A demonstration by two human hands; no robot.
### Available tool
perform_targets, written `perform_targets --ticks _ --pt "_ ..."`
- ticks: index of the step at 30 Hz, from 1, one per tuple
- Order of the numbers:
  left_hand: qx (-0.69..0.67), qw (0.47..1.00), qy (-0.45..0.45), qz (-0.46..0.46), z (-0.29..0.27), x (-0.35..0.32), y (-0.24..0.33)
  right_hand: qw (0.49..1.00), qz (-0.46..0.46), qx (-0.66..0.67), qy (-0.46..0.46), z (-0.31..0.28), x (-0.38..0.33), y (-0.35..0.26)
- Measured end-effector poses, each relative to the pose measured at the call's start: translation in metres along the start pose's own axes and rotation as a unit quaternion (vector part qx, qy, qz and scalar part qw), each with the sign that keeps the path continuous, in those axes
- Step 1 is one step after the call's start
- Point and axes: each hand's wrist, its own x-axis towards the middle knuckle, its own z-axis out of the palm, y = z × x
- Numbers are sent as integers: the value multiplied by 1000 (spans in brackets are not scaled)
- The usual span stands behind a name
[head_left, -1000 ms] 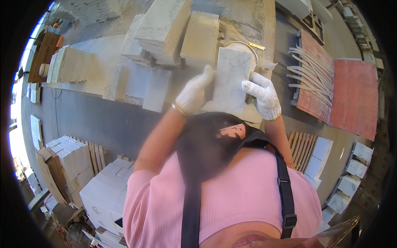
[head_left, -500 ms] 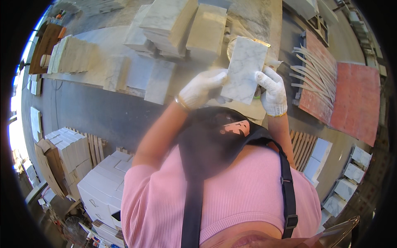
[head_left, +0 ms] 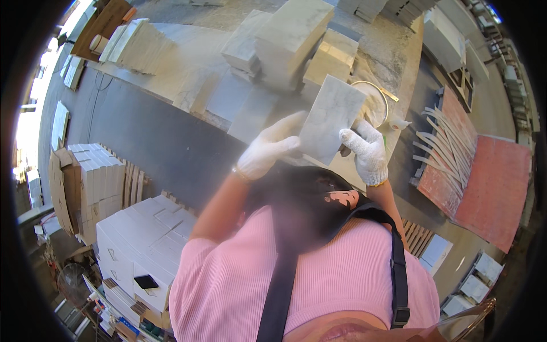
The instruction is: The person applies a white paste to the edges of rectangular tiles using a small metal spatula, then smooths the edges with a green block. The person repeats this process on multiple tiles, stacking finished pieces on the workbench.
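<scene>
A grey-veined white marble tile (head_left: 332, 119) is held up at a tilt over the worktable, in front of my apron. My right hand (head_left: 367, 155), in a white knit glove with dark fingertips showing, grips its lower right side, thumb on the front and other fingers partly hidden. My left hand (head_left: 266, 147), gloved the same way, is at the tile's left edge with thumb and fingers spread apart; whether the fingertips touch it is unclear. Just beyond the tile, stacks of marble tiles (head_left: 296, 34) stand on the dusty table, with a round hoop-like rim (head_left: 380, 91) to their right.
More slabs (head_left: 139, 48) lean at the table's far left. White cartons (head_left: 145, 242) are piled at lower left, a black phone (head_left: 146, 281) on top. At right, pale strips (head_left: 441, 148) lie across reddish boards (head_left: 496, 188). A wooden pallet (head_left: 419, 236) sits at lower right.
The view has shifted, so the table and stacks appear farther right and tilted. My left hand's thumb and fingers are now spread wider at the tile's edge. The right hand still grips the tile.
</scene>
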Motion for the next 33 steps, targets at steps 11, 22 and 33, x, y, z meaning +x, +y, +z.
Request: perform_targets --ticks 11,22,33 --pt "150 972 177 25 -78 -42 4 979 34 -122 -157 26 23 33" --pt "503 831 237 0 -114 -11 10 984 59 -103 -133 8 18 40" --pt "677 676 289 39 -99 -17 6 989 87 -85 -85 -12 12 57"
